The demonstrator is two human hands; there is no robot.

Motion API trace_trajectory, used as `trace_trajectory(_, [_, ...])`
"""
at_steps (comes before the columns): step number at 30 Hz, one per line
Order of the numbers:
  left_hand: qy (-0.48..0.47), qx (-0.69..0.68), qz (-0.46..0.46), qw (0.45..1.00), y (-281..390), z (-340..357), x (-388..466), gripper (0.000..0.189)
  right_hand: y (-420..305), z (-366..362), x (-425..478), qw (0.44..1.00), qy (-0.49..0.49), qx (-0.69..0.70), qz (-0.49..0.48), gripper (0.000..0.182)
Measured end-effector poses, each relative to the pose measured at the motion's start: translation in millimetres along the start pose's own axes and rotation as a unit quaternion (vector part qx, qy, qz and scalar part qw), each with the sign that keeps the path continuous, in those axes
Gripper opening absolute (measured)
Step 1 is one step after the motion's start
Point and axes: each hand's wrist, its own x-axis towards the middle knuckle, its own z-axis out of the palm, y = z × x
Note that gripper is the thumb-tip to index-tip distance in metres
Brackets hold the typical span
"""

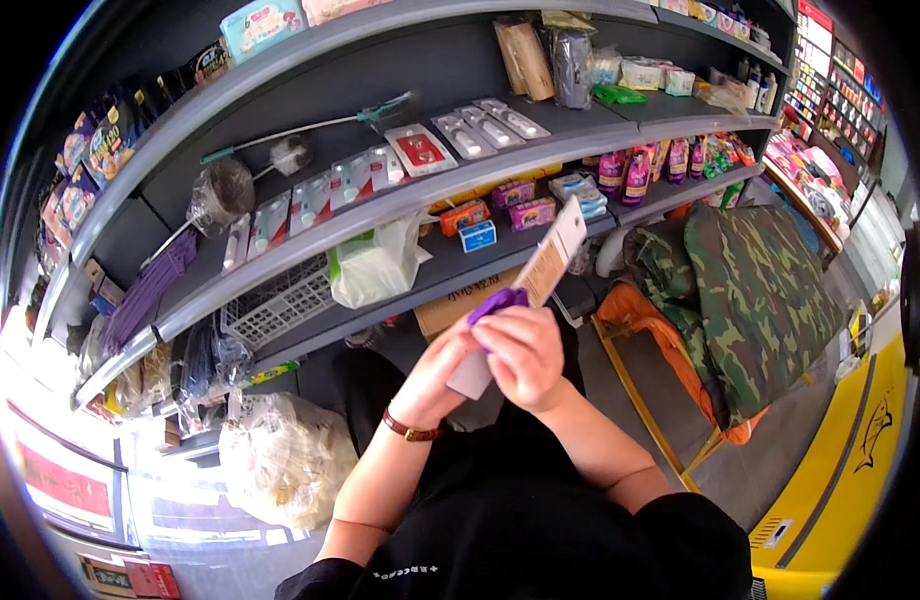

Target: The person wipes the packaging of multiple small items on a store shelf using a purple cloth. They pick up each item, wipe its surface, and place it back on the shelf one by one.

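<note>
Before the shelving, both hands meet around a long flat card package (pixel 554 262) that bears writing and slants up to the right. My right hand (pixel 521 352) grips its middle, together with a purple cloth (pixel 499 301). Against the lower part of the card lies my left hand (pixel 441 367), its fingers near the purple cloth and partly hidden. A row of carded white and green items (pixel 347 180) is on the middle shelf (pixel 430 196) beyond. Soap packs (pixel 464 217), purple bottles (pixel 637 176) and a white plastic bag (pixel 377 262) stand on the shelf below.
A full clear plastic bag (pixel 280 457) sits on the floor at left. At right, a camouflage quilt (pixel 760 300) lies over a yellow-framed folding seat (pixel 632 382). A cardboard box (pixel 460 300) is under the lower shelf, near my legs. A yellow cabinet (pixel 827 487) stands at far right.
</note>
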Motion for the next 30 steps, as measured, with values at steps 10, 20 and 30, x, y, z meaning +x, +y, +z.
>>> trace_trajectory(10, [0.097, 0.344, 0.079, 0.931, 51.0, -1.6, 149.7, 0.05, 108.9, -18.2, 0.9, 0.977, 0.127, -0.091, 0.148, 0.026])
trace_trajectory(20, [0.182, 0.836, -0.055, 0.515, 77.5, -23.7, 466.3, 0.049, 264.6, -57.4, 86.2, 0.901, 0.201, 0.038, 0.382, 0.017])
trace_trajectory(30, [-0.084, 0.798, 0.018, 0.597, 34.1, 91.9, 477.3, 0.029, 246.6, -216.5, 129.5, 0.682, 0.308, 0.055, 0.661, 0.016])
